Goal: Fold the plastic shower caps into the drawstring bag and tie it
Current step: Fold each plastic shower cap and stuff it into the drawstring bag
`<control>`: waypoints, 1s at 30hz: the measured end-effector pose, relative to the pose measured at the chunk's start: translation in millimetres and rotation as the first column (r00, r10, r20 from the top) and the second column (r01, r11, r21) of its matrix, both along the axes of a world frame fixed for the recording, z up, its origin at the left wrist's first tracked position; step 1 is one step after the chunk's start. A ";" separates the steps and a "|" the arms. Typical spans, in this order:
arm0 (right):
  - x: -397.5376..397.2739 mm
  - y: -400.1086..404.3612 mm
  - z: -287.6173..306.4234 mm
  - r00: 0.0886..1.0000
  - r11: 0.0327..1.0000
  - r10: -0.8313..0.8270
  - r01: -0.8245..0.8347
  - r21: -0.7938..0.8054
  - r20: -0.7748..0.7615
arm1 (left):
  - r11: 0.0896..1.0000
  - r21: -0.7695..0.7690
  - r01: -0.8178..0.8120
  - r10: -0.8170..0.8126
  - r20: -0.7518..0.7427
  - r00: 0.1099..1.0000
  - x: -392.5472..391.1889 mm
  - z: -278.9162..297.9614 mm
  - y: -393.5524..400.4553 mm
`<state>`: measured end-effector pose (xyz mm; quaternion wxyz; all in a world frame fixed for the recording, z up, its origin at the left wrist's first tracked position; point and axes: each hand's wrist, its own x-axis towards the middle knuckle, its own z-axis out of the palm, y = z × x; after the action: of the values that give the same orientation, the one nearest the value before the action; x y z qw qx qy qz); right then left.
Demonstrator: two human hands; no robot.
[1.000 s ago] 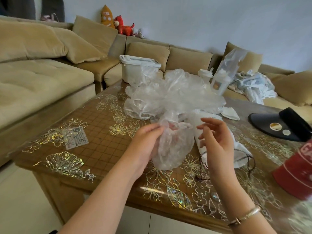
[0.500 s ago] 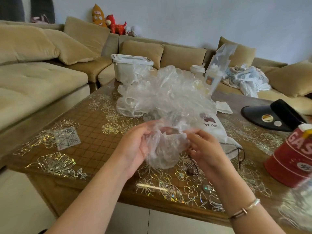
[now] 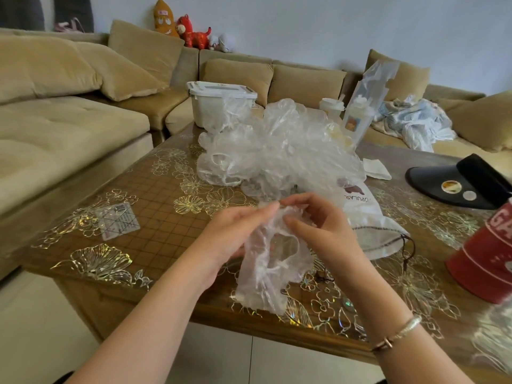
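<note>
Head view, looking down over a brown wooden table with gold flower patterns (image 3: 155, 189). At the far edge, a white plastic lidded storage box (image 3: 221, 105), contents hidden by its lid and cloudy wall. Beside it, past the heap, a white lidded cup (image 3: 331, 106) and a tall clear plastic package (image 3: 365, 106) with something pale inside, too blurred to name. On the right, a red metal tin with white lettering (image 3: 487, 261), cut off by the frame edge, and a black sun visor (image 3: 460, 181).

Mid-table, a loose heap of clear crinkled plastic shower caps (image 3: 279, 151). Partly under its near right side, lying flat, a white cloth drawstring bag with dark cord (image 3: 368, 217), mouth toward the near edge, inside not visible.

Near the front edge, held above the tabletop, one clear shower cap (image 3: 271, 261). Left hand (image 3: 235, 234) curled on its top left edge, fingers pinching the plastic. Right hand (image 3: 321, 225) pinching the top right edge between thumb and bent fingers. Cap hanging below both grips, crumpled, between the wrists, just left of the bag.
</note>
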<state>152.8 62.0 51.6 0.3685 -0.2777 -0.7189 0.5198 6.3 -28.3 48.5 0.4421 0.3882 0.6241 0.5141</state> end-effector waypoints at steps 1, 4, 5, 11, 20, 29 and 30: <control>-2.8 -1.4 -0.5 1.000 1.000 -0.005 0.005 0.005 -0.003 | 0.998 0.014 -0.060 0.061 -0.027 0.998 -0.5 -0.7 0.2; -7.4 -0.8 -3.1 0.993 0.993 -0.115 0.115 0.006 0.022 | 0.975 0.078 -0.207 0.199 0.093 0.976 -4.1 -0.8 -0.7; -8.3 -0.5 -3.7 0.988 0.989 -0.148 0.148 -0.013 0.032 | 0.963 0.105 -0.247 0.223 0.196 0.955 -6.1 0.3 -1.4; -13.0 -3.5 -10.4 0.993 0.928 -0.043 0.082 -0.363 0.114 | 0.893 0.204 -0.402 0.239 0.543 0.805 -15.7 6.9 -3.0; -23.4 -4.7 -11.6 0.971 0.805 -0.004 -0.138 -0.577 -0.238 | 0.891 0.215 -0.399 0.208 0.588 0.782 -16.1 4.8 -3.6; -19.1 12.9 -18.5 0.868 0.752 -0.397 0.122 -0.648 -0.297 | 0.857 0.115 -0.502 0.456 0.283 0.844 -22.8 -1.7 -10.7; -18.7 13.4 -17.9 0.863 0.747 -0.403 0.117 -0.655 -0.306 | 0.854 0.092 -0.511 0.484 0.220 0.847 -24.2 -2.7 -11.4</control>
<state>134.1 75.3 33.7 0.4765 -0.3612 -0.3630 0.7146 -17.9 -39.7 45.8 0.3208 0.1938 0.6190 0.6902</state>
